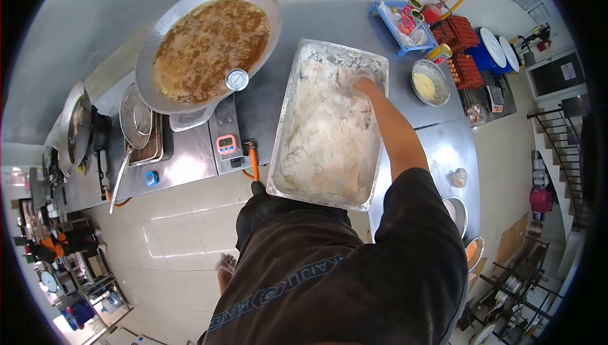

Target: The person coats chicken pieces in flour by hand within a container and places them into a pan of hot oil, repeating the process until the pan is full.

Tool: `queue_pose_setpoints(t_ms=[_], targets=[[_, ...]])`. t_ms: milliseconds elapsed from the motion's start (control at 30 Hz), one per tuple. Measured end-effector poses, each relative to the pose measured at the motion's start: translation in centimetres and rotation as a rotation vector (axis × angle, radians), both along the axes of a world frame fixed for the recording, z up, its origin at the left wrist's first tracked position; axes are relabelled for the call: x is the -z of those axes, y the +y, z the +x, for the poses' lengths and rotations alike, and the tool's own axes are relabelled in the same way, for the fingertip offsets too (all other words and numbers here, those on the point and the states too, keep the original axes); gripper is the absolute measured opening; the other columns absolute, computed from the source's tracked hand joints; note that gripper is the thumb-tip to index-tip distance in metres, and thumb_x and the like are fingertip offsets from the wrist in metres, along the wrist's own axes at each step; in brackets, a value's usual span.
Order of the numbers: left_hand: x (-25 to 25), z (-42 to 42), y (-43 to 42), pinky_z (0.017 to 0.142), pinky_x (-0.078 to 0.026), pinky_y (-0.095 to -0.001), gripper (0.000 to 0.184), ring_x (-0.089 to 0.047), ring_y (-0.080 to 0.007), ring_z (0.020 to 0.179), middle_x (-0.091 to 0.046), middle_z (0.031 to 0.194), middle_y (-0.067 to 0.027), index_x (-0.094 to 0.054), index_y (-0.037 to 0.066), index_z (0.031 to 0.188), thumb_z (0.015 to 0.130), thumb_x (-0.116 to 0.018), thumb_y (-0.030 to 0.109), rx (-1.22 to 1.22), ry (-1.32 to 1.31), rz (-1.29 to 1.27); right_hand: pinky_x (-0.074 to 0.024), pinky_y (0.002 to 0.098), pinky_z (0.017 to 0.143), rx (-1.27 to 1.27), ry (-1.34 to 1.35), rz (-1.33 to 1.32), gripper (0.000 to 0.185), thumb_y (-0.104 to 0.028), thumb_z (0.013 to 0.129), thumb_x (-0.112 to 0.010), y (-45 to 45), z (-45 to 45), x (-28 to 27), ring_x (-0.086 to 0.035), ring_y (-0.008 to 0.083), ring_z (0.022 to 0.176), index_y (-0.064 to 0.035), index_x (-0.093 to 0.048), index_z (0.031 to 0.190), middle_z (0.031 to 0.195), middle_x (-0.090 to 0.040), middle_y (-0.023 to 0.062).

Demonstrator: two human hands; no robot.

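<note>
My right hand (358, 83) is down in the white powder (326, 139) toward the far right corner of the metal tray (316, 199) on the bench (310, 19); I can't tell whether those fingers are curled or spread. My left hand (226, 263) (dusted pale too) hangs low beside me, well apart from the tray, its grip unclear.

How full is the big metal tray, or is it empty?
Not empty: white, flour-like powder spreads across the metal tray, and the right hand is inside. How deep, I can't tell.
</note>
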State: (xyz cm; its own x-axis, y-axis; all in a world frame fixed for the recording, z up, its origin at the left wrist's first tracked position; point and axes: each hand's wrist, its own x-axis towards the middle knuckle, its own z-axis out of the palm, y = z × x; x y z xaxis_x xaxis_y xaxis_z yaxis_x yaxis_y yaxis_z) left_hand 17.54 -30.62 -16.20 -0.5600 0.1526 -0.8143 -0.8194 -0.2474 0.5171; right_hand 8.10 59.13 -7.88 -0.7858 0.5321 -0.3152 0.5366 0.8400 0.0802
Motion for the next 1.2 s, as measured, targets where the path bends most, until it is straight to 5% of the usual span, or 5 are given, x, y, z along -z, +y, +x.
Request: queue_pose_setpoints(t_ms=[133,733,933,967,1200], targets=[[-1.0,5.4,-1.3,0.063,-0.041,-0.0295,0.028,-0.048,-0.0170,0.063,-0.052,0.068,-0.0015,-0.051,0.011,0.078,0.089,-0.043,0.036,0.097,0.012,0.080,-0.0443,0.0356,0.077,0.477,0.534,-0.429,0.026,-0.026,0.064,-0.058,1.6,-0.7,3.4,-0.057,0.0268,0.090,-0.0115,-0.066,0.084,0.095,-0.061,0.0113],[-1.6,-6.0,4.5,0.063,-0.040,-0.0263,0.030,-0.048,-0.0142,0.064,-0.053,0.067,-0.0003,-0.053,0.011,0.074,0.087,-0.048,0.038,-0.213,-0.150,-0.193,-0.0444,0.0319,0.078,-0.184,0.422,0.575,0.036,-0.034,0.076,-0.054,0.5,0.2,4.4,-0.056,0.0262,0.090,-0.0083,-0.056,0.101,0.094,-0.060,0.0095],[0.7,-4.0,2.0,0.061,-0.039,-0.0274,0.027,-0.048,-0.0149,0.064,-0.053,0.070,-0.0009,-0.051,0.011,0.077,0.088,-0.046,0.035,-0.174,-0.183,-0.192,-0.0382,0.0351,0.087,0.235,0.633,-0.032,0.034,-0.031,0.079,-0.049,-9.6,3.9,-9.5,-0.051,0.0230,0.096,-0.0065,-0.055,0.102,0.099,-0.055,0.0093],[1.5,-3.3,1.0,0.061,-0.039,-0.0276,0.027,-0.048,-0.0150,0.064,-0.053,0.070,-0.0008,-0.051,0.011,0.077,0.088,-0.046,0.035,-0.169,-0.215,-0.240,-0.0400,0.0350,0.086,-0.049,0.743,0.334,0.035,-0.030,0.080,-0.048,-9.9,5.3,-6.0,-0.052,0.0256,0.096,-0.0043,-0.053,0.103,0.098,-0.056,0.0111],[2.5,2.3,-3.6,0.070,-0.041,-0.0337,0.024,-0.052,-0.0181,0.077,-0.055,0.080,-0.0023,-0.050,0.008,0.090,0.088,-0.046,0.032,-0.133,-0.353,-0.235,-0.0419,0.0363,0.084,0.025,-0.162,-0.339,0.040,-0.036,0.083,-0.041,-26.6,13.5,-4.7,-0.054,0.0295,0.095,-0.0021,-0.056,0.098,0.107,-0.055,0.0152]])
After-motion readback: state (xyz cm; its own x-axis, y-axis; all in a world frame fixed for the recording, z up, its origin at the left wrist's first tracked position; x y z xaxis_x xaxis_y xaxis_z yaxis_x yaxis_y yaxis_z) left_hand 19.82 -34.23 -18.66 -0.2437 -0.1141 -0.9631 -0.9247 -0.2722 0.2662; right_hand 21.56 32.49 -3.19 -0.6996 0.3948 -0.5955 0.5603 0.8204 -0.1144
